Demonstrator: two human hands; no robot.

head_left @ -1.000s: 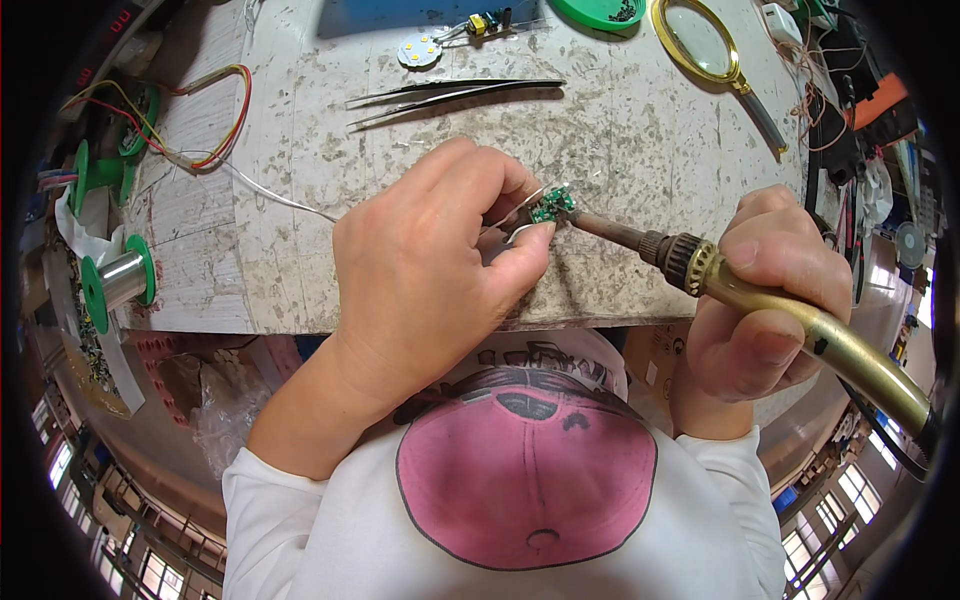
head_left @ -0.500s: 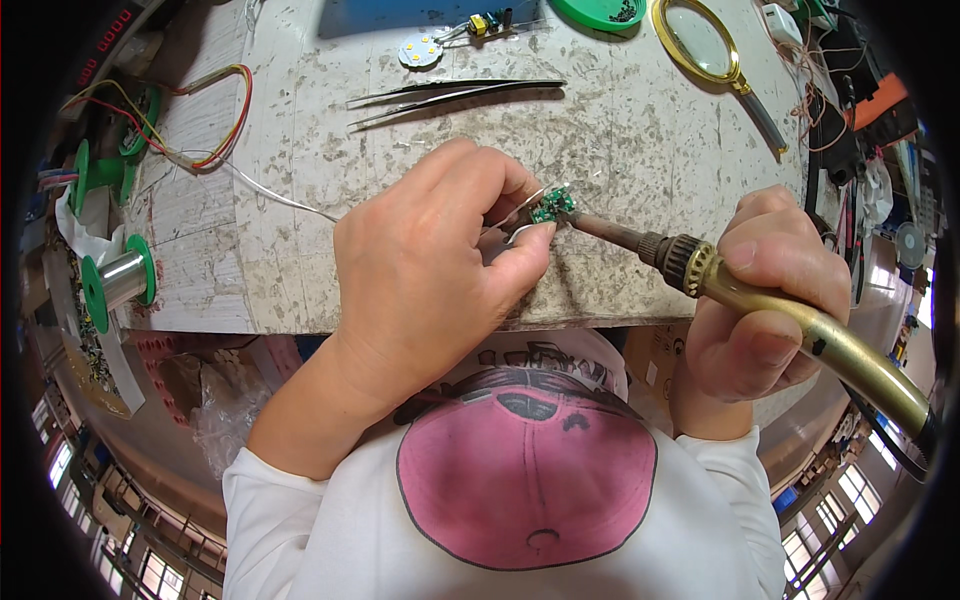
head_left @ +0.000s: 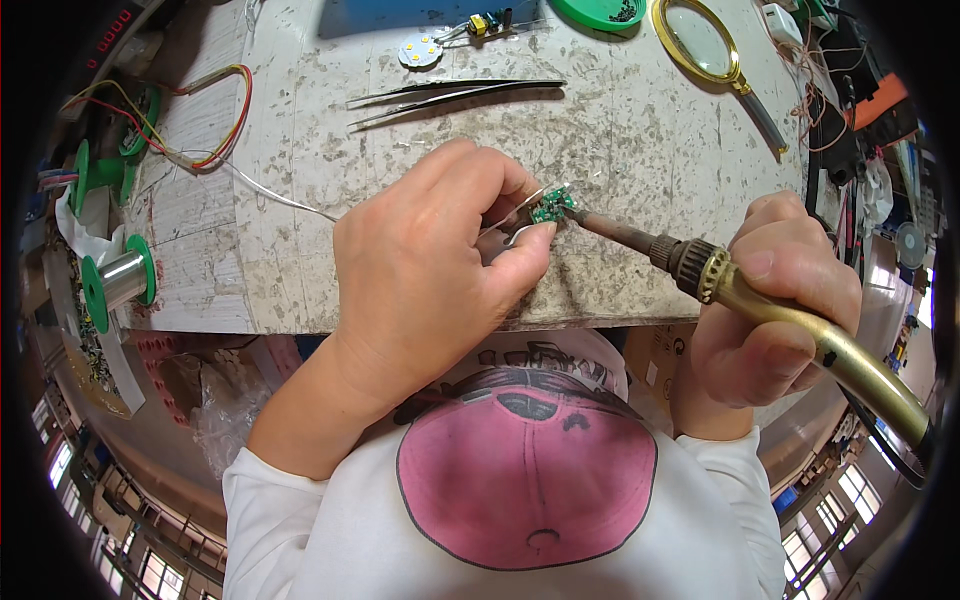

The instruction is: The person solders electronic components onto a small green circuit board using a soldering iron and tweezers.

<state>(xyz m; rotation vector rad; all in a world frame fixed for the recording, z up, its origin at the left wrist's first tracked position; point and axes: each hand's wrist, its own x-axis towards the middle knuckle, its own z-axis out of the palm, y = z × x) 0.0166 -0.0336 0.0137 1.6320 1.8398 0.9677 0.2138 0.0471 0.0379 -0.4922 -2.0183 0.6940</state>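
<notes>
My left hand [head_left: 430,250] pinches a small green circuit board [head_left: 550,204] between thumb and fingers, with thin white wires at it and one white lead [head_left: 285,201] trailing left over the bench. My right hand [head_left: 775,305] is wrapped round the brass-coloured handle of a soldering iron [head_left: 703,268], whose dark tip reaches the board's right side. Black-edged tweezers [head_left: 455,92] lie above my hands. Behind them lie a round white LED board [head_left: 420,50] and a small driver board [head_left: 480,25].
Solder spools [head_left: 120,280] and red-yellow wires [head_left: 210,150] are at left. A magnifying glass [head_left: 695,38], green dish [head_left: 595,10] and blue mat [head_left: 380,12] lie at the back. Tangled cables [head_left: 830,90] crowd the right. The bench's front edge [head_left: 250,330] runs below my hands.
My right hand and the iron's handle have shifted slightly right and down, while the tip stays at the board. My left hand shows no visible movement.
</notes>
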